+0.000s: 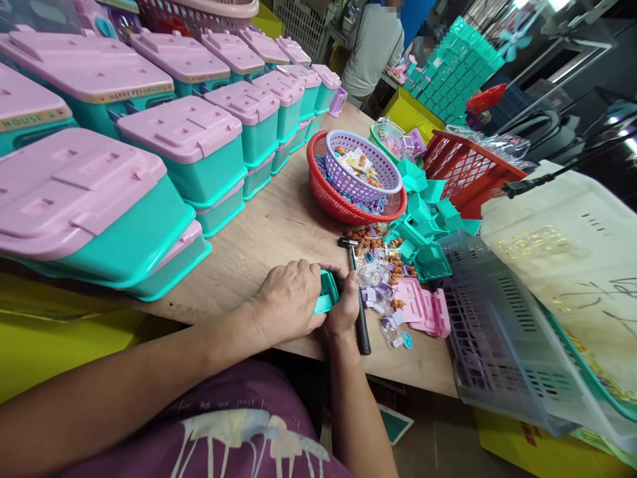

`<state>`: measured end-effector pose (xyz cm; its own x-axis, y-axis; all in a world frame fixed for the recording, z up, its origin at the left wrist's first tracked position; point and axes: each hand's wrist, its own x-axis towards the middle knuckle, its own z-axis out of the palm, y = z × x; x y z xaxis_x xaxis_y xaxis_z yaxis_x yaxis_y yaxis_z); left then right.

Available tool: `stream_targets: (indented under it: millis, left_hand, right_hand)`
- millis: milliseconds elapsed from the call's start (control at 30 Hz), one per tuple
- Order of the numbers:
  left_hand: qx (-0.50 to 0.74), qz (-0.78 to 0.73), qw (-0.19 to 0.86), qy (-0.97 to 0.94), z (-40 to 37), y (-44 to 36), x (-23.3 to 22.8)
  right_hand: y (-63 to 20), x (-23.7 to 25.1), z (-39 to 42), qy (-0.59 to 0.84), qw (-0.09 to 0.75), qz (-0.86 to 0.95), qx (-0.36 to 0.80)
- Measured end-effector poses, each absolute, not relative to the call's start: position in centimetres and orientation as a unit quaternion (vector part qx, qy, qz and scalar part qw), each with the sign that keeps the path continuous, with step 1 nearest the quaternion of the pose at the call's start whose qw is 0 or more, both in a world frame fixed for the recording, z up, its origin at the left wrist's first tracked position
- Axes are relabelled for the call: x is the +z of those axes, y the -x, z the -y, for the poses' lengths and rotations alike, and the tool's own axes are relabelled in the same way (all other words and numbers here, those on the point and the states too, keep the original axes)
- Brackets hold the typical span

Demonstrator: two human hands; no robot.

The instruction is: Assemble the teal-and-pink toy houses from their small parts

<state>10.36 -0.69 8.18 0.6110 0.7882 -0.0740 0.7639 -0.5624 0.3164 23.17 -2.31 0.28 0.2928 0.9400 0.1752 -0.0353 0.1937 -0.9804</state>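
Gripping a glossy teal plastic piece [327,293], both hands' [291,299] tight grip.

wooden table [279,232], stacked cases [199,149], red basket [338,202], hammer [359,299]

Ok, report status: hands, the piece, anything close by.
Left hand and right hand both gripping teal plastic piece at table edge. Hammer lying right beside right hand.
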Motion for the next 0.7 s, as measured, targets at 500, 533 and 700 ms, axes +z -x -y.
stream_targets:
  millis: [500, 533, 700]
  left_hand:
    - [0.332, -0.343, 0.302, -0.825, -0.5, -6.4, 5.2]
    - [0.336, -0.350, 0.315, -0.816, -0.3, -6.3, 5.1]
    - [0.315, -0.375, 0.264, -0.831, -0.2, -6.4, 6.2]
  right_hand:
    - [-24.4, -2.1, 1.3, 0.479, 0.709, 0.230, 0.465]
    - [-24.4, -2.1, 1.6, 0.498, 0.698, 0.234, 0.459]
    - [-24.9, 2.0, 3.6, 0.588, 0.636, 0.455, 0.207]
